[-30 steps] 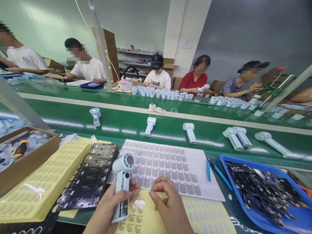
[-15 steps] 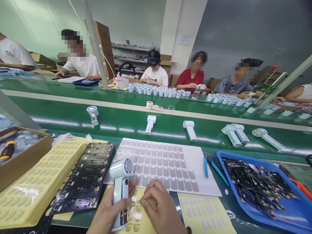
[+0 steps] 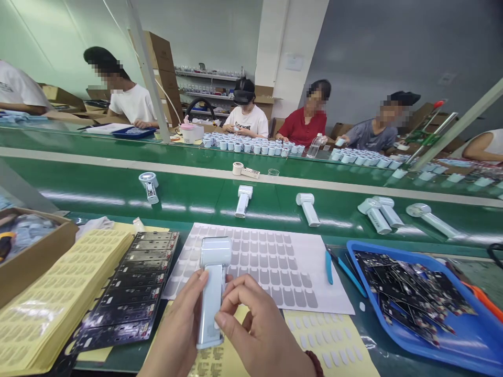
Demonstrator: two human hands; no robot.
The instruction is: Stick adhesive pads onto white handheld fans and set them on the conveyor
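Observation:
My left hand [image 3: 183, 319] is closed around the side of a pale blue handheld fan [image 3: 210, 303]. The fan stands nearly upright, its round head on top and the plain side of its handle facing me. My right hand [image 3: 255, 324] is pinched, thumb and forefinger at the right side of the handle near its lower part. Whatever sits between those fingertips is too small to make out. Under both hands lies a yellow sheet of printed labels [image 3: 210, 361], partly hidden. Behind the fan is a white sheet of grey stickers [image 3: 271, 262].
Left are a stack of yellow label sheets [image 3: 51, 293], dark panels [image 3: 126, 293] and a cardboard box [image 3: 39, 262]. Right are teal-handled pliers [image 3: 346, 275], a sheet of white oval stickers [image 3: 326, 335] and a blue tray [image 3: 444, 351] of dark parts. Several fans lie on the green belt [image 3: 188, 193]; co-workers sit opposite.
The fan has been turned so its plain handle side faces me instead of the grille and dark strip. My right hand has come from the label sheet up to the handle.

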